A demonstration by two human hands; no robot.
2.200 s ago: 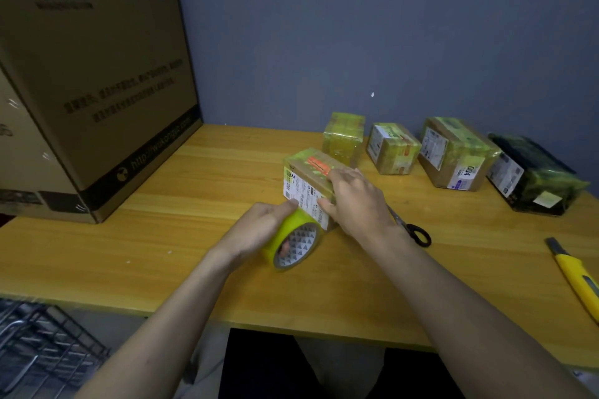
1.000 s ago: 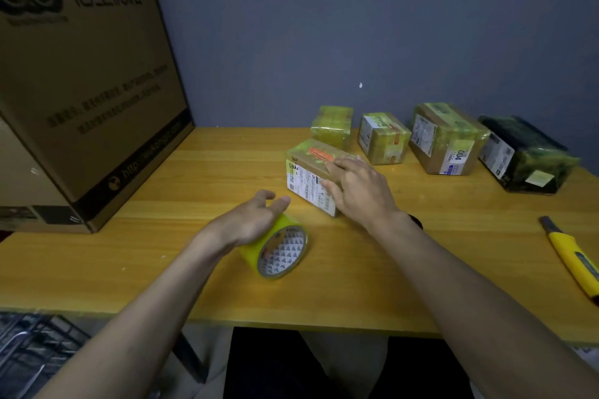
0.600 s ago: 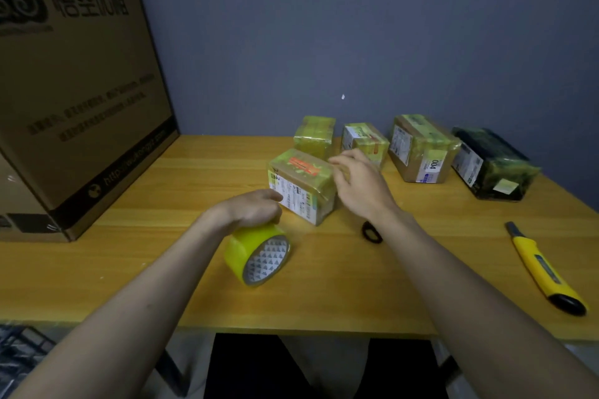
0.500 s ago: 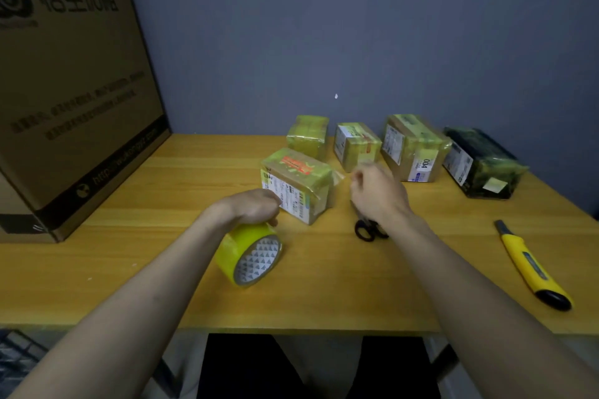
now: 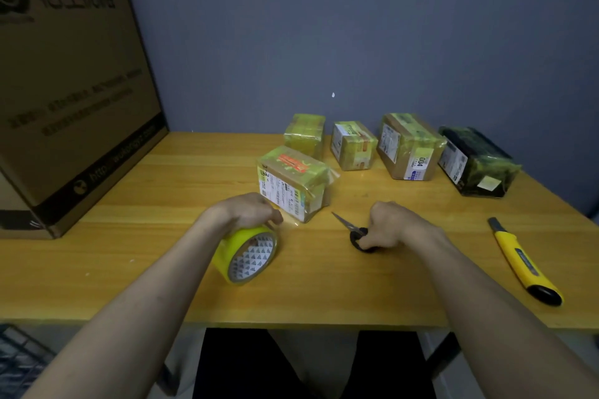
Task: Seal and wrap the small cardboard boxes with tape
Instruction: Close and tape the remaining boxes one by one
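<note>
One box (image 5: 293,183) sits mid-table, tape strand running to the roll (image 5: 246,254) under my left hand (image 5: 241,210), fingers curled over it. Right hand (image 5: 387,225) grips the scissors (image 5: 355,230). Film looks thin, sticky; cut near the box edge.

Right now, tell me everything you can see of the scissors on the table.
The scissors lie flat on the wooden table, right of the tape roll and in front of the nearest box. Their slim metal blades, closed together, point up and left toward that box without touching it. The black handle loops are mostly hidden under the right hand, whose curled fingers grip them. Further detail is covered.
</note>
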